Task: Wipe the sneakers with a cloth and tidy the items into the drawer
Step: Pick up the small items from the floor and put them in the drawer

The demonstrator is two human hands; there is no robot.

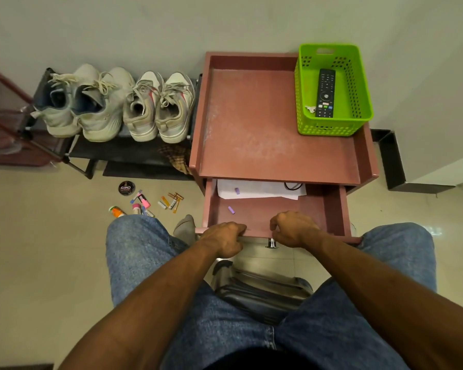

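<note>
Nearest the camera are the person's denim-clad knees (150,263), with a dark bag (259,295) on the floor between them. Just past them, the left hand (223,240) and the right hand (294,231) both curl their fingers over the front edge of the drawer (329,206), which stands pulled out from the reddish cabinet (265,129).

The drawer holds white papers (259,190) toward its back edge and two small purple bits; a black cord shows at the back.

Two pairs of sneakers (118,102), four shoes, sit on the dark rack (123,153) left of the cabinet. No cloth can be picked out with certainty; a checked fabric (177,158) lies under the rack's right end.

The loose items (147,200) lie on the floor left of the drawer: one round black tin (126,187), one orange tube and roughly a dozen small sticks, too small to count exactly.

On the cabinet top's back right corner, one green basket (332,89) holds one remote (325,93) and some keys.

Likely risks: pulling further may drop the drawer off its runners, or its front could hit the knees.
</note>
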